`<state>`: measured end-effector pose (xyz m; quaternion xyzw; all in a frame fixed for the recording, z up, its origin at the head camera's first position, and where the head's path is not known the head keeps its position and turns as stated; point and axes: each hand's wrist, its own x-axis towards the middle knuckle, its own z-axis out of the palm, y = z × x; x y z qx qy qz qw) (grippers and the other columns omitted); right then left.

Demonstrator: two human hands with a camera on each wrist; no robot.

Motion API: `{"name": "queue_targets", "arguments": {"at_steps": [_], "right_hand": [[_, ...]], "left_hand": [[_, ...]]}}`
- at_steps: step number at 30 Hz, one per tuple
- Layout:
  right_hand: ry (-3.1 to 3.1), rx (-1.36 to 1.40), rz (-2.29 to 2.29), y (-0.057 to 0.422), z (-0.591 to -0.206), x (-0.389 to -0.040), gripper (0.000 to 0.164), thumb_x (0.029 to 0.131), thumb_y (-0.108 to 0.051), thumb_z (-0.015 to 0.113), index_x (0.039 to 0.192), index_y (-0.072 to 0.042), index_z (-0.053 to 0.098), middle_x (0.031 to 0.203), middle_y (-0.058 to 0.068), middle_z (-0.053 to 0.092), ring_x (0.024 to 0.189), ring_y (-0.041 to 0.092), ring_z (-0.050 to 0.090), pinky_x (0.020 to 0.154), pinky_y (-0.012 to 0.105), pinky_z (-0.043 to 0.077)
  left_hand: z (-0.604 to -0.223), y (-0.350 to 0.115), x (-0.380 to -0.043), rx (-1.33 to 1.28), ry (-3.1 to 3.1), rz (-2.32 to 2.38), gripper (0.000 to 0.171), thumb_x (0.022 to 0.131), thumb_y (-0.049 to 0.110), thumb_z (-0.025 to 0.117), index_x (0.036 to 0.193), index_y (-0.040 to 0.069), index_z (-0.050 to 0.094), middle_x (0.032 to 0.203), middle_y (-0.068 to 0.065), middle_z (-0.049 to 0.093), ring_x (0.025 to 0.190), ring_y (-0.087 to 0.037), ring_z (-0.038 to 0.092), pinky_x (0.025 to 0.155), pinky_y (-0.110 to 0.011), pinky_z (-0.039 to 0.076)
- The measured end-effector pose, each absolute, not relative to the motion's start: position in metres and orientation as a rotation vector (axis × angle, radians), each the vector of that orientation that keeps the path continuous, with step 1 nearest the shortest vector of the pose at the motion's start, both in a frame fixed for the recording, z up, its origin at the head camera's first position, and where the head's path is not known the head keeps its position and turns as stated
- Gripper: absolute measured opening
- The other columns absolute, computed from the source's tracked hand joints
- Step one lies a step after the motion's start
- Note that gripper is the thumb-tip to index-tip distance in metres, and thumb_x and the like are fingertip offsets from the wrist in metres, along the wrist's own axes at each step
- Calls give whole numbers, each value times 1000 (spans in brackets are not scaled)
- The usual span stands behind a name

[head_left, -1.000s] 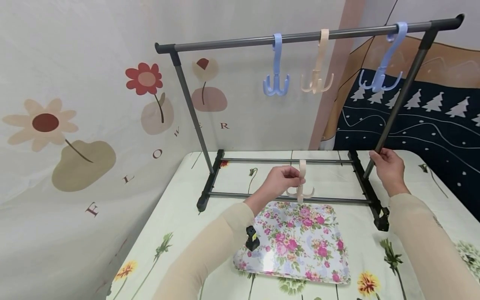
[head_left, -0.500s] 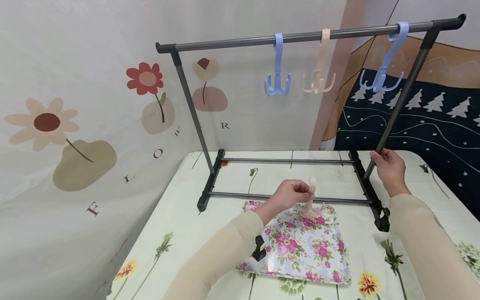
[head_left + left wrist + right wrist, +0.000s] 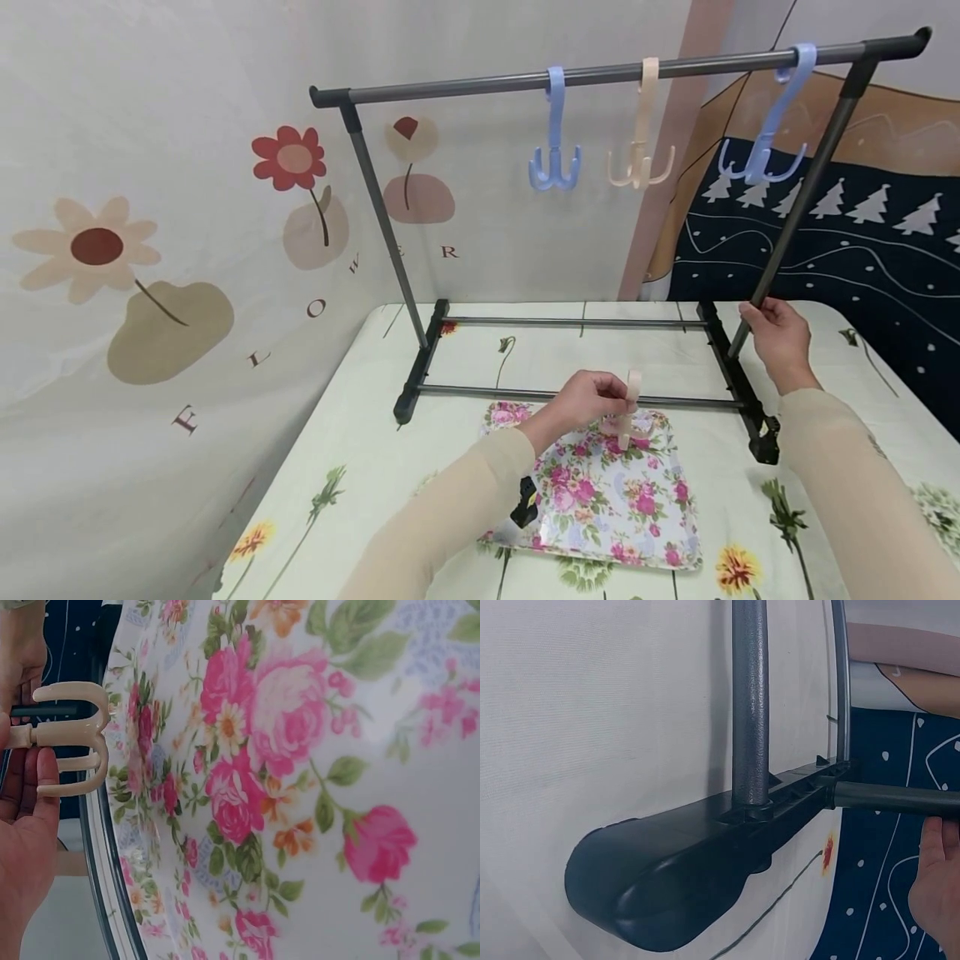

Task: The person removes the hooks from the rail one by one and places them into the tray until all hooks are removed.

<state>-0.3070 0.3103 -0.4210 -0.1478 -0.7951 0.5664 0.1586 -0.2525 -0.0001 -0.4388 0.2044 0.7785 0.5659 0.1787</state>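
My left hand [image 3: 592,398] pinches a beige plastic multi-prong hook [image 3: 625,433] by its stem. The hook overlaps the upper part of a glossy floral-printed mat [image 3: 585,500], prongs at the lower end. In the left wrist view the beige hook [image 3: 71,735] shows its curved prongs beside the fingers [image 3: 46,776]. My right hand [image 3: 782,342] grips the dark right post [image 3: 780,225] of a hanging rack, low down near its base. The right wrist view shows fingertips [image 3: 931,838] against that post [image 3: 892,796].
From the top bar [image 3: 465,84] hang a blue hook [image 3: 555,125], a beige hook [image 3: 642,125] and another blue hook [image 3: 772,117]. The rack's black right foot [image 3: 738,387] stands on a flower-printed cloth [image 3: 352,433]. Printed curtains hang behind.
My left hand has lowered the beige hook and carried it a little right, from over the rack's front bar to over the floral mat. My right hand stays on the post.
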Motion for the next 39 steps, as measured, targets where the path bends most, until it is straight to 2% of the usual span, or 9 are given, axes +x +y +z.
{"name": "queue_targets", "arguments": {"at_steps": [9, 17, 25, 31, 33, 35, 39], "right_hand": [[-2279, -415, 1612, 311, -420, -306, 27, 100, -46, 53, 115, -24, 55, 96, -22, 52, 95, -1, 50, 101, 41, 40], [-2279, -417, 1614, 309, -421, -306, 21, 100, -47, 52, 109, -29, 54, 99, -20, 53, 100, 4, 51, 103, 43, 39], [-2294, -421, 1587, 310, -421, -306, 21, 101, -47, 51, 110, -28, 54, 97, -21, 52, 97, 2, 50, 100, 42, 39], [-2285, -434, 1592, 309, -421, -304, 36, 100, -48, 52, 119, -17, 56, 105, -14, 57, 99, 2, 51, 105, 45, 39], [-2263, -447, 1610, 309, -422, -305, 35, 100, -47, 53, 118, -18, 57, 105, -14, 58, 98, 1, 51, 105, 42, 40], [-2263, -454, 1603, 310, -423, -305, 31, 100, -47, 53, 116, -21, 56, 105, -15, 57, 98, 0, 51, 104, 41, 41], [-2279, -447, 1598, 310, -424, -308, 40, 101, -47, 52, 123, -14, 56, 112, -7, 59, 102, 4, 52, 106, 44, 40]], "left_hand": [[-447, -2, -254, 547, 2274, 1515, 4, 93, 14, 72, 95, 11, 73, 87, 7, 68, 81, -5, 62, 74, -28, 51], [-450, -4, -254, 548, 2276, 1503, 5, 91, 13, 73, 96, 12, 73, 87, 7, 68, 80, -7, 61, 77, -36, 53], [-449, -7, -254, 555, 2262, 1484, 12, 89, 7, 75, 99, 12, 72, 91, 3, 68, 84, -6, 62, 78, -30, 54], [-446, -16, -257, 619, 2304, 1363, 27, 87, 8, 77, 112, 14, 70, 103, 7, 66, 102, -8, 61, 85, -25, 50], [-444, -21, -258, 620, 2321, 1333, 33, 86, 10, 79, 116, 16, 69, 109, 8, 65, 108, -9, 59, 89, -26, 49], [-442, -26, -260, 612, 2328, 1333, 36, 86, 12, 78, 120, 16, 68, 114, 5, 65, 111, -11, 58, 89, -28, 50], [-436, -34, -264, 626, 2374, 1341, 38, 90, 17, 75, 127, 13, 65, 124, -5, 63, 114, -15, 57, 88, -30, 50]]}}
